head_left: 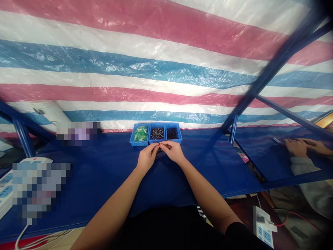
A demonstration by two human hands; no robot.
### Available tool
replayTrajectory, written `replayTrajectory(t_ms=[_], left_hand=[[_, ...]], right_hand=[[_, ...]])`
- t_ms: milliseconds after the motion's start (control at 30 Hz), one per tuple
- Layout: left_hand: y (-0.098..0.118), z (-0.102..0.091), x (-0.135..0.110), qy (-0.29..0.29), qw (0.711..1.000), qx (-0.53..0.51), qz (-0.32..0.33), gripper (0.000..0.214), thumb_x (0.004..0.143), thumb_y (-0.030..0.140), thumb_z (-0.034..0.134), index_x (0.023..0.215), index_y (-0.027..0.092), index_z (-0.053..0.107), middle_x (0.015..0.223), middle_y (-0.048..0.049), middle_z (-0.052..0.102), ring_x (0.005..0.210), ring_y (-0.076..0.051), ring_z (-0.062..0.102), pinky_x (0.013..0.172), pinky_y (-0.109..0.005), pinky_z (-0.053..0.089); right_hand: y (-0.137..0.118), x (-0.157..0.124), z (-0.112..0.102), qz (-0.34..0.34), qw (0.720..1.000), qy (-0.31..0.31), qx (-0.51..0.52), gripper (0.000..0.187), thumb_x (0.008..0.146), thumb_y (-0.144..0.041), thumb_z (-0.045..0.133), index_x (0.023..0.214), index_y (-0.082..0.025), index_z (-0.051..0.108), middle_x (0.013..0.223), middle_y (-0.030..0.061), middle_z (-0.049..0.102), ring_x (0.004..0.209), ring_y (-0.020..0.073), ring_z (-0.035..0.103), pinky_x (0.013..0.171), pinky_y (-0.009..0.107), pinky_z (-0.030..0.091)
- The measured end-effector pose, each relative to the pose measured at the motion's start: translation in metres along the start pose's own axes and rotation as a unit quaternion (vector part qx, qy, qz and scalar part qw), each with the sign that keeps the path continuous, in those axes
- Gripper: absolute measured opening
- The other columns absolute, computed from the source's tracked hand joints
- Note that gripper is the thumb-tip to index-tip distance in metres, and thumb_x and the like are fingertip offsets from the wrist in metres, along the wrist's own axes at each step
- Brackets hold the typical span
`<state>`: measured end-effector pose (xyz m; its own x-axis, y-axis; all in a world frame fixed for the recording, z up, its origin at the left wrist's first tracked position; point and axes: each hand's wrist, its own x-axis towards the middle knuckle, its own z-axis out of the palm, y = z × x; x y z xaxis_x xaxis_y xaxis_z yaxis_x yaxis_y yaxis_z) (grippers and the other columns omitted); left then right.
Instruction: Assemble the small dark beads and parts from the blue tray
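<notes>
My left hand (147, 157) and my right hand (173, 151) meet at their fingertips over the blue table, in front of three bins. Both are closed in a pinch, and whatever lies between the fingers is too small to make out. Beneath them is a little heap of small dark pieces (158, 152), partly hidden by my fingers. The left blue bin (139, 143) holds green pieces in clear plastic. Small brass-and-black parts (157, 133) fill the middle bin, and small black parts (172, 133) lie in the right one.
A power strip (7, 187) and a blurred-out object (44, 187) lie at the left. A white roll (50, 111) leans behind another blurred item (80, 133). Blue frame bars (256, 92) stand at the right; beyond them are another person's hands (299, 147). A second power strip (262, 227) sits lower right.
</notes>
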<state>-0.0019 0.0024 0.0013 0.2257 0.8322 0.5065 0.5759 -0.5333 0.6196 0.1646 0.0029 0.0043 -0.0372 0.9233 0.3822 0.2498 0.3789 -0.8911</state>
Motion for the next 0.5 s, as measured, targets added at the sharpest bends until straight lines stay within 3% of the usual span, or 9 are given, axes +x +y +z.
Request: replayTrajectory(t_ms=[133,267,500], left_hand=[[0.0011,-0.0008,0.0003,-0.001,1.0,0.003,-0.009,0.025,0.094,0.036,0.045,0.107,0.023,0.062,0.1,-0.0025,0.071,0.082,-0.015,0.067,0.075,-0.024,0.05],[0.0018,-0.0007,0.0,-0.007,0.999,0.007,-0.035,0.025,0.094,0.038,0.045,0.106,0.023,0.061,0.082,-0.0001,0.07,0.067,-0.013,0.065,0.064,-0.023,0.048],[0.0015,-0.0002,-0.0008,0.002,0.999,-0.009,-0.033,0.026,0.092,0.04,0.048,0.11,0.023,0.059,0.071,0.0022,0.065,0.06,-0.012,0.06,0.061,-0.022,0.046]], right_hand=[[-0.001,-0.0001,0.001,0.0,1.0,0.005,0.003,0.025,0.082,-0.037,0.065,0.098,-0.021,0.073,0.09,0.0054,0.074,0.078,0.0185,0.069,0.073,0.031,0.056],[-0.0011,-0.0004,0.0017,0.011,1.0,0.001,0.016,0.026,0.081,-0.038,0.065,0.099,-0.021,0.073,0.092,0.0056,0.074,0.08,0.0188,0.069,0.075,0.031,0.056],[-0.0006,0.0002,0.0009,0.022,0.999,0.002,0.047,0.026,0.081,-0.038,0.065,0.098,-0.019,0.072,0.09,0.0061,0.073,0.078,0.0186,0.069,0.074,0.031,0.057]])
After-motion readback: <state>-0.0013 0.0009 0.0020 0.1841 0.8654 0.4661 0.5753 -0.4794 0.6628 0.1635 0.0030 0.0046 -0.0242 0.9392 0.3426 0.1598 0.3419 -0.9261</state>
